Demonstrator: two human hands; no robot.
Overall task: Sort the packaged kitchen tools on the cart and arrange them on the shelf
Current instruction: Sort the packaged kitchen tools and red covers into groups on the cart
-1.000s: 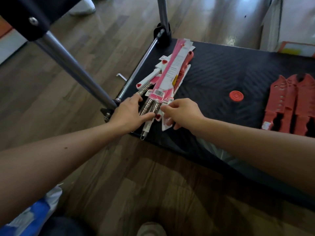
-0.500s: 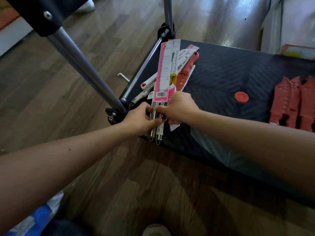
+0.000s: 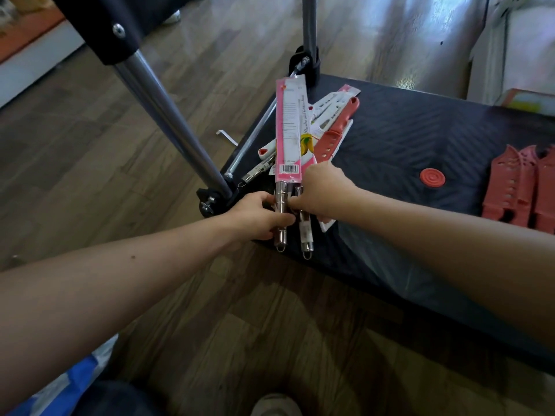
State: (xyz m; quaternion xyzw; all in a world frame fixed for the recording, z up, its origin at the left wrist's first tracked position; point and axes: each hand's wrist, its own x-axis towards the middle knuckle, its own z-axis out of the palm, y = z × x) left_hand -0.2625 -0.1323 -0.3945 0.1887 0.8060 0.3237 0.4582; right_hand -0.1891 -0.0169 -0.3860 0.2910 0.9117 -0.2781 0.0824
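Observation:
Two steel-handled knives in pink card sleeves (image 3: 290, 130) stand lifted at the near left corner of the black cart (image 3: 420, 139). My left hand (image 3: 258, 216) grips the left steel handle (image 3: 281, 217). My right hand (image 3: 322, 190) pinches the second steel handle (image 3: 305, 232) beside it. Under and behind them lie more packaged tools: a red-handled knife on white card (image 3: 333, 136) and a white-handled tool (image 3: 265, 151). The shelf is not in view.
A stack of red perforated tools (image 3: 522, 187) lies at the cart's right side, with a small red disc (image 3: 432, 177) in the middle. The cart's chrome handle posts (image 3: 171, 121) rise at the left. Wooden floor surrounds the cart; my shoe (image 3: 276, 405) shows below.
The pink-sleeved knives were lying slanted in the pile; both hands have gathered them by the handles, lifted them and turned them upright and parallel. The hands have drawn slightly nearer.

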